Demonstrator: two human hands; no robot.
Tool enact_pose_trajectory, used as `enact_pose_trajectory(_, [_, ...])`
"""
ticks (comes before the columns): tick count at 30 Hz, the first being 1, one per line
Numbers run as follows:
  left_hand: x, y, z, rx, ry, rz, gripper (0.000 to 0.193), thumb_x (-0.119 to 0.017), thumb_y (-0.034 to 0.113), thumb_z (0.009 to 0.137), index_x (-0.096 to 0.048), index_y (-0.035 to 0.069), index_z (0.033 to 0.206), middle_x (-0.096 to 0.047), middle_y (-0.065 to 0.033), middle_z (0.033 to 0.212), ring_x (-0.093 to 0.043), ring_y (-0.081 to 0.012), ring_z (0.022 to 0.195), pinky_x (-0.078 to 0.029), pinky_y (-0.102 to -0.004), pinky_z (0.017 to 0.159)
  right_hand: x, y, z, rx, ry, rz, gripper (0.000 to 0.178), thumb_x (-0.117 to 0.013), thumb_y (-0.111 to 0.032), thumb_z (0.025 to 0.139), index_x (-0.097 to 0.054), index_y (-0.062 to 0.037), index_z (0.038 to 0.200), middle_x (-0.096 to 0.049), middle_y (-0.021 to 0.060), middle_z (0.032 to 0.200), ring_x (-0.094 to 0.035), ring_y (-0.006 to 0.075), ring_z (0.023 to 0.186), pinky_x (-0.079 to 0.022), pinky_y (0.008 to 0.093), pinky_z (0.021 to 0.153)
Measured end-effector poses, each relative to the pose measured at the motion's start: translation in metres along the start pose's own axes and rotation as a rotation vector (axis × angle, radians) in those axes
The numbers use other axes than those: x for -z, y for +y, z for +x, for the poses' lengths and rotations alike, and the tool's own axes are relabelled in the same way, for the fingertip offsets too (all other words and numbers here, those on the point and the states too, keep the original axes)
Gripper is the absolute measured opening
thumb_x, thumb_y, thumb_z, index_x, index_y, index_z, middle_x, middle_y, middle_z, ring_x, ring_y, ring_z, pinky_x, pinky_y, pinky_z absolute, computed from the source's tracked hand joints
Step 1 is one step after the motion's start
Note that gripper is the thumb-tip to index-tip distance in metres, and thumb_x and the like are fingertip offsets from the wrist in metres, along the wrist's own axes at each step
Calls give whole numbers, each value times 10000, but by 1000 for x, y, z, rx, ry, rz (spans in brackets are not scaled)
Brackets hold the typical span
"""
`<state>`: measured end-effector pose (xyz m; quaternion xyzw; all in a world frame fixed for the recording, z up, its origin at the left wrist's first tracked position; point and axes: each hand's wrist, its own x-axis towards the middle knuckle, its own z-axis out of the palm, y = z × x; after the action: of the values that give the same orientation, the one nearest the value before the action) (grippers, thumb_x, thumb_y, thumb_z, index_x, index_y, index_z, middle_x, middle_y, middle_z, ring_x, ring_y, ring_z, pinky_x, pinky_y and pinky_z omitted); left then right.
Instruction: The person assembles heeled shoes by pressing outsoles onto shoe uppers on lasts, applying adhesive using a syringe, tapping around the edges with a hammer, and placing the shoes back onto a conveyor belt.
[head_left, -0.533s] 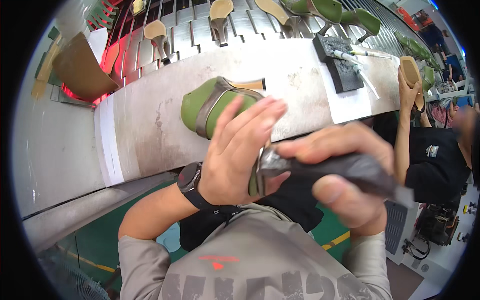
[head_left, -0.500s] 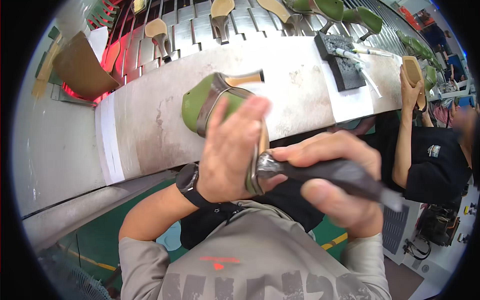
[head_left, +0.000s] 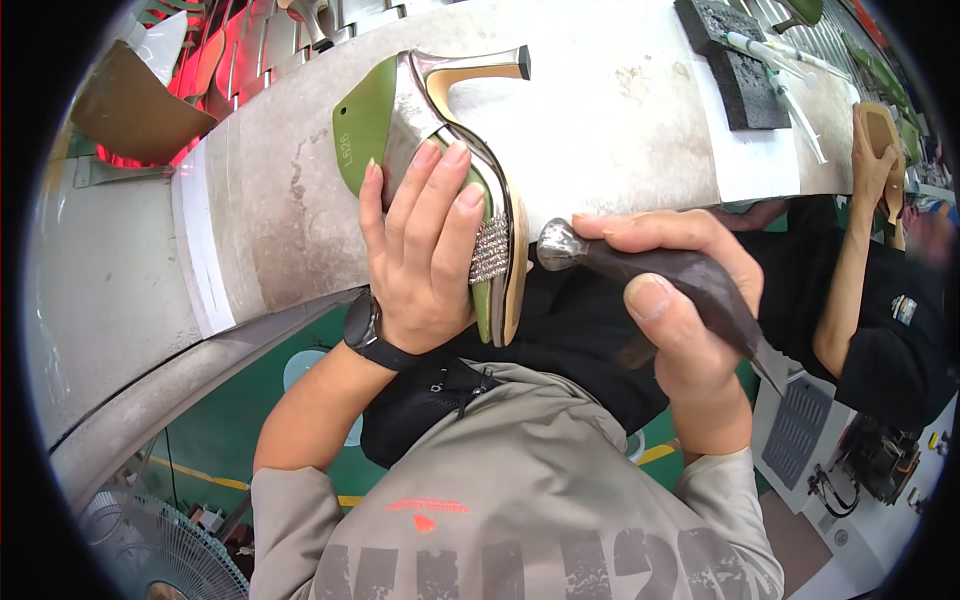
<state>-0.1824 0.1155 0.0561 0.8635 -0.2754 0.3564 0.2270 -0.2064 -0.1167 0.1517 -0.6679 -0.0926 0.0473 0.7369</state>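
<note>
A green high-heeled sandal (head_left: pixel 400 110) with a metallic trim lies on its side over the front edge of the bench, heel toward the far side. Its toe end, with a sparkling rhinestone band (head_left: pixel 490 250), hangs past that edge. My left hand (head_left: pixel 425 235) is wrapped over the sandal's upper from the left; its thumb is hidden. In my right hand (head_left: pixel 700 265) is a dark-handled hammer (head_left: pixel 625 262), its rounded metal head (head_left: pixel 560 245) pointing left. A small gap separates that head from the tan sole (head_left: pixel 518 265).
The pale bench (head_left: pixel 270 215) runs across, with a black foam block (head_left: pixel 750 90) and syringes (head_left: pixel 800 110) at far right. Farther right, a co-worker's hand (head_left: pixel 875 172) holds a tan-soled shoe (head_left: pixel 880 128). A brown curved sheet (head_left: pixel 135 115) stands far left; a fan (head_left: pixel 165 535) is below.
The hammer head was touching the sole and is now off it, to the right. The sandal has been turned, showing more of its side and the rhinestone band.
</note>
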Motion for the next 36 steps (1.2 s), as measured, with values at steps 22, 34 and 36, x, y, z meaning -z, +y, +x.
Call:
enact_pose_trajectory(22, [-7, -9, -8, -71, -16, 67, 683, -698, 455, 989, -420, 59, 1471, -560, -230, 1455, -563, -423, 1357, -296, -634, 1203, -44, 10, -44, 309, -130, -434, 450, -890, -133, 769, -661, 86, 1088, -710, 332, 1126, -723, 500, 1075, -616, 539, 922])
enact_pose_trajectory(34, [-8, 4, -8, 77, 28, -23, 328, -605, 177, 1037, -526, 139, 1352, -616, -97, 1409, -618, -296, 1304, -329, -708, 1153, -38, 0, -13, 227, -97, -449, 450, -885, -95, 775, -640, 75, 1112, -696, 335, 1163, -713, 507, 1094, -605, 547, 952])
enact_pose_trajectory(36, [-7, 6, -9, 85, 2, -26, 350, -584, 189, 1045, -510, 137, 1384, -604, -100, 1426, -602, -295, 1318, -314, -719, 1163, -35, 2, -9, 209, -98, -435, 442, -881, -98, 783, -640, 71, 1113, -698, 330, 1162, -714, 501, 1097, -604, 550, 957])
